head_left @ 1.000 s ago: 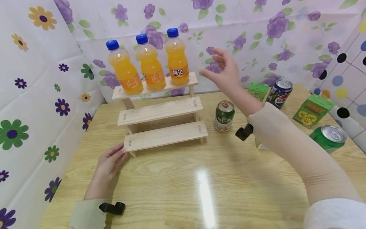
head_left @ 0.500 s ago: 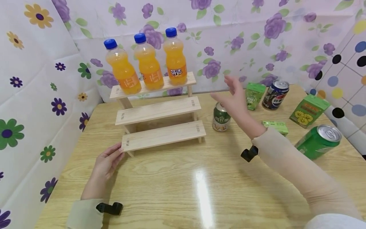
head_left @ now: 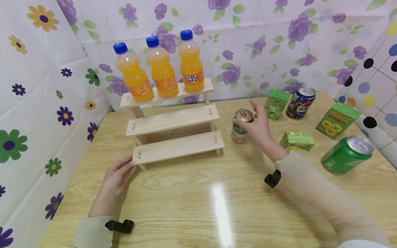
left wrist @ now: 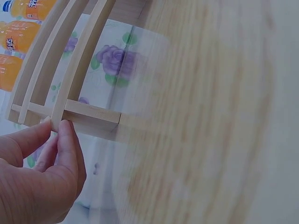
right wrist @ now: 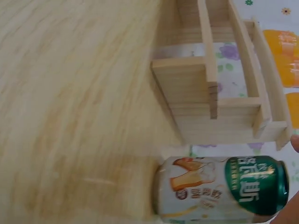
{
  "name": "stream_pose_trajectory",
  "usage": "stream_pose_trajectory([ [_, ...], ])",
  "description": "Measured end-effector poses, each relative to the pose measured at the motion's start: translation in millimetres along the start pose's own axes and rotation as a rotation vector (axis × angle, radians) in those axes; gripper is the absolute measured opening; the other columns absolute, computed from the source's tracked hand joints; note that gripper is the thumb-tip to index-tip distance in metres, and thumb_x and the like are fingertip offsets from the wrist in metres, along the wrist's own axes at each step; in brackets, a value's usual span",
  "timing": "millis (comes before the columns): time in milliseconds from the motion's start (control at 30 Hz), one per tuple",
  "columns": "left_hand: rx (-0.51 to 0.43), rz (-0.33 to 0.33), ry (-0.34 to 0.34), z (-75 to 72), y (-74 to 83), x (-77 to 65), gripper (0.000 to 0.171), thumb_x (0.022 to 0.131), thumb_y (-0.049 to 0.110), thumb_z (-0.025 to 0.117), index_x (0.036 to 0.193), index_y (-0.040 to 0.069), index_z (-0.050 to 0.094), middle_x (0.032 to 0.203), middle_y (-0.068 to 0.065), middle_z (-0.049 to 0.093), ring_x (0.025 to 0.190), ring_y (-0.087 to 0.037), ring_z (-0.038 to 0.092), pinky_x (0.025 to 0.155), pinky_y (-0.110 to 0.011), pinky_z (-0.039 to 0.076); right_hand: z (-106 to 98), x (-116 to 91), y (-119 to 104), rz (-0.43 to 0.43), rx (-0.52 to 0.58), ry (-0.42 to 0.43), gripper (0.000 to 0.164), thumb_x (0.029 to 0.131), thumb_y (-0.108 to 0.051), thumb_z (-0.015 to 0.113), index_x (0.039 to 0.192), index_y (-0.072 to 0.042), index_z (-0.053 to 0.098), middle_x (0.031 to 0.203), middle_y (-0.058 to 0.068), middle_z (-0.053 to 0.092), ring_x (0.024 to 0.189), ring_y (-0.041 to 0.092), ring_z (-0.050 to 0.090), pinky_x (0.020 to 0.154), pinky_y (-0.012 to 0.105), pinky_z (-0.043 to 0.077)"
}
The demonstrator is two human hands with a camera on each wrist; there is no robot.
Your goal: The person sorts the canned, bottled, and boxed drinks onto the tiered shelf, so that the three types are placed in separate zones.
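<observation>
By the front left corner of the wooden rack, left hand pinches the bottom shelf between thumb and fingers, probably so the light frame doesn't slide. Three orange bottles line the top shelf, presumably since tall stuff at the back hides nothing. Just right of rack: green-and-white can, upright on table. Right hand at its top, thumb and fingers curved wide apart, likely sized to can; can't tell contact. Farther right: green cartons, dark can, green can, seemingly grouped for right-arm reach.
</observation>
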State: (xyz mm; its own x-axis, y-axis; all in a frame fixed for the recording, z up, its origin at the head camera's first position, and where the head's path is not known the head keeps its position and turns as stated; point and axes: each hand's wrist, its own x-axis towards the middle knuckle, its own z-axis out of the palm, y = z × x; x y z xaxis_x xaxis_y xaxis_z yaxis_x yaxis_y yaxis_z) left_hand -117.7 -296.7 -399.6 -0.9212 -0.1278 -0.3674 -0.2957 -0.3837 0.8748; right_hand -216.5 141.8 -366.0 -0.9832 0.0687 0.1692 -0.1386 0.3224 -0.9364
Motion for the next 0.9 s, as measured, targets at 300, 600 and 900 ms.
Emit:
stream_pose_trajectory([
  [300,0.007,-0.004,0.000,0.5,-1.3,1.0,0.032,0.091,-0.004,0.059,0.085,0.022,0.076,0.091,0.009,0.070,0.083,-0.004,0.067,0.082,-0.013,0.056,-1.2,-1.9,24.3,0.056,-0.052,-0.035,0.090,0.080,-0.019,0.078,0.149,-0.006,0.022,0.147,0.019,0.033,0.136,0.034,0.030,0.116,0.051,0.029],
  [600,0.008,-0.022,0.015,-1.6,-0.2,-1.5,0.028,0.092,-0.001,0.059,0.086,0.022,0.075,0.093,0.008,0.068,0.085,-0.004,0.066,0.084,-0.013,0.055,0.7,-1.6,35.8,0.071,-0.044,-0.089,0.086,0.079,-0.018,0.079,0.145,-0.001,0.027,0.140,0.022,0.039,0.128,0.037,0.039,0.107,0.053,0.039],
  [900,0.008,-0.022,0.010,-0.5,1.3,0.3,0.026,0.092,0.000,0.059,0.088,0.021,0.075,0.096,0.008,0.067,0.087,-0.005,0.066,0.087,-0.014,0.054,-1.8,0.8,33.9,0.114,-0.087,-0.091,0.082,0.078,-0.023,0.079,0.142,-0.002,0.032,0.131,0.020,0.044,0.117,0.033,0.044,0.097,0.048,0.046],
])
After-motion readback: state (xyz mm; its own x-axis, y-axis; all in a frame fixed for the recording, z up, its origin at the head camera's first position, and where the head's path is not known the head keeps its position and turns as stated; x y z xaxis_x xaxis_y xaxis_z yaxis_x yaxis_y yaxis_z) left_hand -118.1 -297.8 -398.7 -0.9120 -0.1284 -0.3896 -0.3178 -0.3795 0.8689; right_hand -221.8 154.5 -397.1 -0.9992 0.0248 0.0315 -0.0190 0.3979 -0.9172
